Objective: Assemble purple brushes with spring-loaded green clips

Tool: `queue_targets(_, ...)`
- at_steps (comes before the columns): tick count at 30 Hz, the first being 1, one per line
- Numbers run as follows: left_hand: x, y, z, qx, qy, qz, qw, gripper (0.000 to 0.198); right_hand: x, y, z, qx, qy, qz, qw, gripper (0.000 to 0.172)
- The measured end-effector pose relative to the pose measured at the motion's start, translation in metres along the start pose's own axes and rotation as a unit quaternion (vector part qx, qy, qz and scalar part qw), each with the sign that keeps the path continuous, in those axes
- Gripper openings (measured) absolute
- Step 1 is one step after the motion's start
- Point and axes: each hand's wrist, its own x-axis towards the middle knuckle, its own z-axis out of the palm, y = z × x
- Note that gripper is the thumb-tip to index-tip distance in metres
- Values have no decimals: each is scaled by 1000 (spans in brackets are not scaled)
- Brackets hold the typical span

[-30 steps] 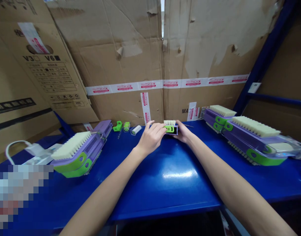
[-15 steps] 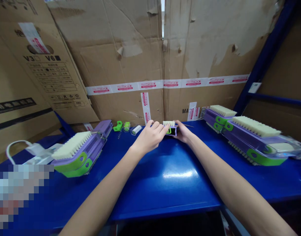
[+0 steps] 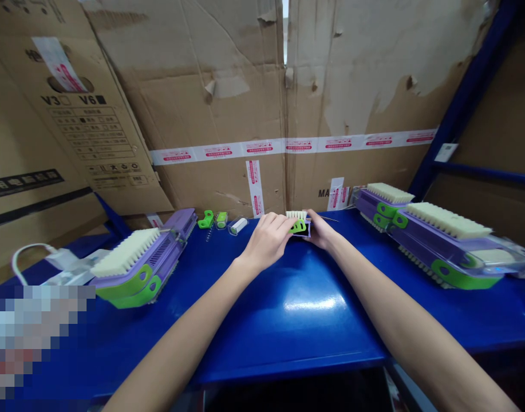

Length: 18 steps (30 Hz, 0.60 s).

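At the far middle of the blue table, my right hand point(image 3: 320, 230) is closed round a small purple brush body point(image 3: 308, 230) with cream bristles point(image 3: 295, 215) on top. Its near end shows a dark opening. My left hand point(image 3: 268, 241) pinches a green plastic piece with holes point(image 3: 299, 225) against that end; the fingers hide part of it. Left of my hands lie a green bracket point(image 3: 206, 220), a coiled spring point(image 3: 211, 228), a small clear-and-green part point(image 3: 221, 220) and a clear-cased white part point(image 3: 239, 226).
A purple-green brush point(image 3: 144, 269) stands at left by a white plug point(image 3: 64, 258) and cable. More such brushes point(image 3: 449, 240) stand at right. Cardboard point(image 3: 219, 114) walls the back of the blue table point(image 3: 288, 332); a blue post point(image 3: 464, 97) rises at right.
The green piece has tilted and shows more of its holes at the brush body's end. My left hand has shifted slightly right, its fingers drawn closer together. My right hand stays nearly in place.
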Motion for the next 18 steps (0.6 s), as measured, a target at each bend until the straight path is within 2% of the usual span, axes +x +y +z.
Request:
queue_targets(6, -1, 3, 2, 16, 23, 32, 999, 27, -2, -1, 0, 16, -6, 14, 1000, 24)
queue_targets(14, -1, 5, 1, -12, 56, 2, 998, 27, 0, 1, 0, 21, 7, 9, 1000, 21)
queue_targets(18, -2, 4, 2, 19, 61, 23, 998, 26, -3, -1, 2, 25, 9, 7, 1000, 21)
